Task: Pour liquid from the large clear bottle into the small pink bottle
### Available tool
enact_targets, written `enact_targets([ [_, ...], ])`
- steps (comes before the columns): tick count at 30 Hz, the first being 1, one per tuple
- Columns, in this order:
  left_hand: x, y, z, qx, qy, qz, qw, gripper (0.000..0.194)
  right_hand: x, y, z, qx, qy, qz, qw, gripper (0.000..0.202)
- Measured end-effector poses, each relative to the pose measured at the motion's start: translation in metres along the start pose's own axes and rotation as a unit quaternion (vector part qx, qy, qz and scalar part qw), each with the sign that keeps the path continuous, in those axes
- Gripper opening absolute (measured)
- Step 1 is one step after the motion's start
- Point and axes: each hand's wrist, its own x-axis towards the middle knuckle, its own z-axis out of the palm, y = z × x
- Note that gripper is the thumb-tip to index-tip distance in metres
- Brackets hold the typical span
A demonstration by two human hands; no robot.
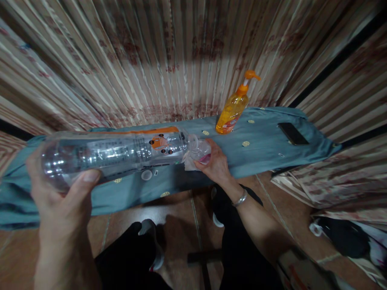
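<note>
My left hand (pixel 65 193) is closed around the base of a large clear plastic bottle (pixel 121 155). The bottle lies nearly level in the air, its neck pointing right, with an orange picture on its side. In my right hand (pixel 216 163) is a small clear bottle (pixel 198 147) with something pink near its base; its opening is close to the big bottle's neck, and whether the two touch I cannot tell. A white tissue (pixel 190 163) shows beneath the small bottle, partly hidden. A pale round cap (pixel 146 175) lies below the large bottle.
On the narrow board with its blue-green cloth (pixel 263 153) stands an orange pump bottle (pixel 232 110). Toward the right end lies a black phone (pixel 292 133). A pleated curtain (pixel 187 60) hangs close behind. My legs and the tiled floor (pixel 181 225) are below.
</note>
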Motion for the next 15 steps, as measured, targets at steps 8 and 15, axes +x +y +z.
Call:
enact_targets([
  [8, 0.0015, 0.0043, 0.0027, -0.056, 0.003, -0.025, 0.998, 0.078, 0.0010, -0.0016, -0.0018, 0.003, -0.003, 0.003, 1.000, 0.081],
  [15, 0.0005, 0.0031, 0.0008, -0.049, 0.005, -0.024, 0.999, 0.082, 0.0006, -0.0022, -0.0011, 0.001, 0.001, 0.004, 1.000, 0.081],
])
